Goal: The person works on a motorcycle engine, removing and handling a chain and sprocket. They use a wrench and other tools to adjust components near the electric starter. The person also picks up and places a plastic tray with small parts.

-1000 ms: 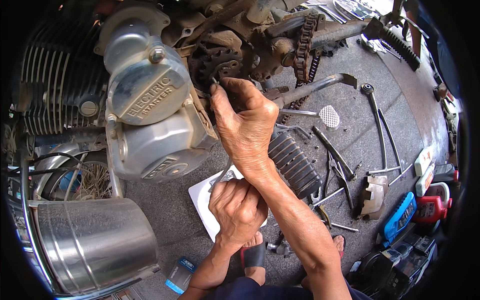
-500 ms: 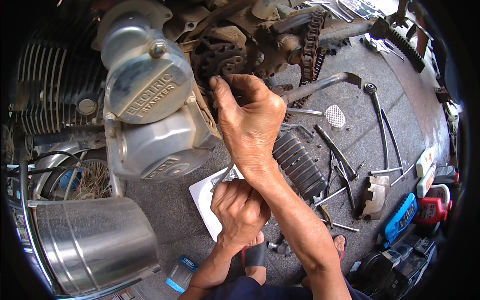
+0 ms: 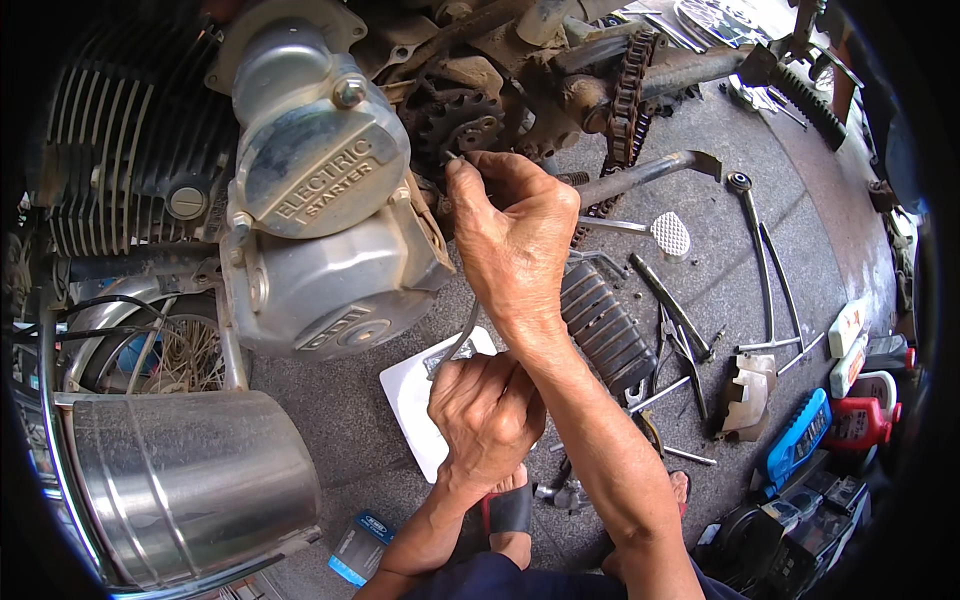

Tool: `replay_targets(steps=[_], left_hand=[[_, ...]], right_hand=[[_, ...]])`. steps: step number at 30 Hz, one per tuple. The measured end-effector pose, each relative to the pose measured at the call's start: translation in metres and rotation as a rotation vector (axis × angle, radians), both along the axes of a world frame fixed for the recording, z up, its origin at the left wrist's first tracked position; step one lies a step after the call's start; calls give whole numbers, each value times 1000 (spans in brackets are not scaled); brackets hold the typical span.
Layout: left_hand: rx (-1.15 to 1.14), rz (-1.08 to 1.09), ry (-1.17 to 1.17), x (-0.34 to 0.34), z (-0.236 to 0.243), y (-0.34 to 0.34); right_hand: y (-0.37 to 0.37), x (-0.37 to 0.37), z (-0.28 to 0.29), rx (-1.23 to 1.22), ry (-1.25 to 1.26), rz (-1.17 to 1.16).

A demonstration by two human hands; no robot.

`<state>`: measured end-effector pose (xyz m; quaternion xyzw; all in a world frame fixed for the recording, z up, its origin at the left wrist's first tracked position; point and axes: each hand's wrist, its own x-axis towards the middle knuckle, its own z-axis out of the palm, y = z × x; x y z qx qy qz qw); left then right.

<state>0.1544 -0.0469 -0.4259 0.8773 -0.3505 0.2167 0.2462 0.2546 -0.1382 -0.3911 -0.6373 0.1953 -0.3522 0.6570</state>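
Note:
My right hand (image 3: 517, 235) is at the rear edge of the silver engine cover (image 3: 345, 285), just below the dark toothed sprocket (image 3: 462, 122). Thumb and fingers are pinched together; a small grey tip shows above the thumb, but what they hold is mostly hidden. Lower down, my left hand (image 3: 487, 412) is closed, knuckles up, beneath my right wrist. A thin grey cable (image 3: 468, 328) runs down from behind the cover to its curled fingers, which seem to grip it. Behind that hand a white sheet-like piece (image 3: 408, 400) lies on the floor.
A greasy chain (image 3: 628, 95) hangs right of the sprocket, above a metal pedal (image 3: 671, 236). On the floor lie a ribbed black part (image 3: 608, 325), a long ratchet-headed tool (image 3: 755, 250) and a bent metal plate (image 3: 748, 395). Blue (image 3: 800, 440) and red bottles (image 3: 858, 424) stand at right.
The engine has shifted slightly right in the view. Both hands have moved slightly right too, keeping their closed grips, and the right has dropped a little on the sprocket side.

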Motion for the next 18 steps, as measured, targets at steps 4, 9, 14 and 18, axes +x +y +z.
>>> replay_targets(steps=[4,9,14,18], left_hand=[[-2,7,-7,0,-1,0],[8,7,4,0,-1,2],[14,-3,7,-1,-1,3],[9,-7,53,-4,5,0]], right_hand=[[-2,-2,1,-18,9,22],[5,1,-1,106,-80,-10],[6,-3,7,112,-119,44],[-9,-14,21,159,-145,61]])
